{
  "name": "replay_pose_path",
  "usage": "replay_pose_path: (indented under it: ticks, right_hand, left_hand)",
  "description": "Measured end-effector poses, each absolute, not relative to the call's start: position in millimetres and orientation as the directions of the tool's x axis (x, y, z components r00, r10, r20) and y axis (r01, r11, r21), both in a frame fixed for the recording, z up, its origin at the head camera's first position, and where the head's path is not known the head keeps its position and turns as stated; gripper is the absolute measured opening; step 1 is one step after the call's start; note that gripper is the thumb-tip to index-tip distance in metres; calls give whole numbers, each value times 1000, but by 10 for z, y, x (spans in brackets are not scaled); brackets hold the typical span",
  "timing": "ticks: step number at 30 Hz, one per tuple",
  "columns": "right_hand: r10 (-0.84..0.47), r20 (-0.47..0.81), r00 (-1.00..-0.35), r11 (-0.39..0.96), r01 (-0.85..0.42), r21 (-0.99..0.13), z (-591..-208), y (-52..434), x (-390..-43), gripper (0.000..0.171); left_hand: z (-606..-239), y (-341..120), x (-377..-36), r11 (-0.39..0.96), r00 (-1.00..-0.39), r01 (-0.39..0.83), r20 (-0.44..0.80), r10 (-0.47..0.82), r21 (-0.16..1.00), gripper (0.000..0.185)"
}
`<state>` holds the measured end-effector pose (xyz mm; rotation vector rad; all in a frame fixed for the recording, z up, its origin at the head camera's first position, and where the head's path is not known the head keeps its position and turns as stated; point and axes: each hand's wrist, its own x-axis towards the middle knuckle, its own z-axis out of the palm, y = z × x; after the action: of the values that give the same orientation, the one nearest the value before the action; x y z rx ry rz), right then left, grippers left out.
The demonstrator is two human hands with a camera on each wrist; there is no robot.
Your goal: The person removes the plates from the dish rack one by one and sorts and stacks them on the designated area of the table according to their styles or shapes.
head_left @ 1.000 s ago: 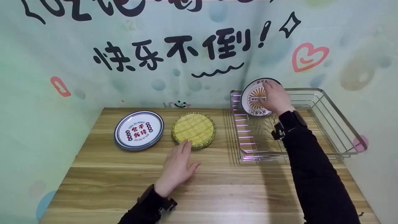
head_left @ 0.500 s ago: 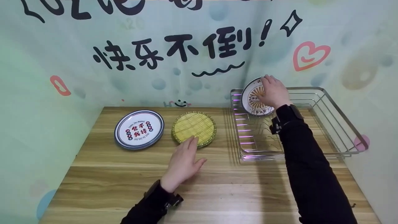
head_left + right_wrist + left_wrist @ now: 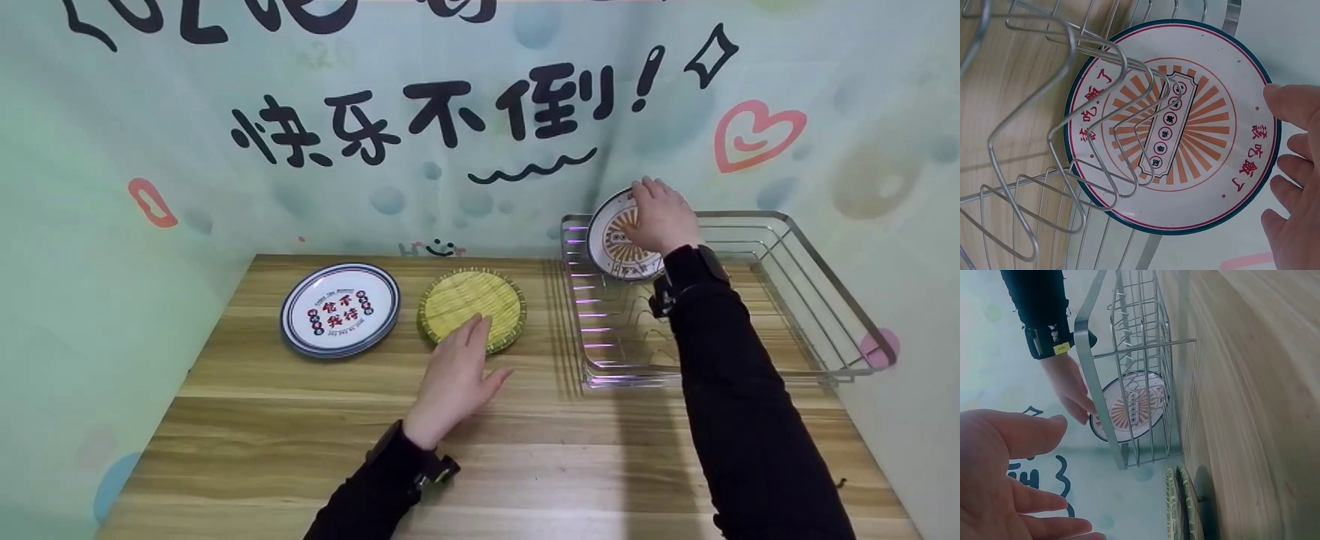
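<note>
At the far left of the wooden table (image 3: 300,450) lies a round plate (image 3: 340,309) with a dark blue rim and red and black characters at its middle; it looks to rest on another plate of the same kind. Just right of it, close but apart, sits a round woven bamboo tray (image 3: 471,310), yellow-green, flat on the wood. The left hand (image 3: 457,375) is over the near edge of that tray, palm down, fingers straight and loosely spread, holding nothing; the fingertips overlap the tray's rim in the head view, though contact cannot be told. Further right stands a wire dish rack (image 3: 810,262) at the far right of the table, against the printed wall. In its far left corner a sunburst plate (image 3: 1174,126), white with orange rays and a teal rim, stands upright among the rack's wires. The right hand (image 3: 661,217) rests on this plate's top edge, fingers lightly curved over the rim.
</note>
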<state>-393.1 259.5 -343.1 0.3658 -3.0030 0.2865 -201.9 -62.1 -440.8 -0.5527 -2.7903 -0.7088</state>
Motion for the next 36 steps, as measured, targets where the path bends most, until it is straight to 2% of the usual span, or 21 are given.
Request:
replay_pose_path:
  ticks: [8,14,18,27,36]
  right_hand:
    - [-236,193,-952,958,-261,-116,-3458,2591,-3955,67]
    - [-226,331,-916,955,-275,-110,-3474,2611,-3934,48]
    - [-179,371,-911,962,-242,-131,-3478,2629,-3929,39]
    - [-45,378,-925,981,-112,-157,-3476,2695,-3938,25]
    - [-23,356,-934,977,-97,-192,-3480,2721,-3926,19]
  left_hand:
    - [-4404,-572,-2074,794,-900,421,315,302,440,81]
    - [-4385,-535,-2110,794,-906,411,297,302,447,81]
    - [-4355,-502,-2146,793,-907,409,293,302,451,80]
    - [-4279,-450,-2241,793,-909,406,293,298,454,78]
    - [-4263,-391,-2291,774,-902,422,307,304,472,79]
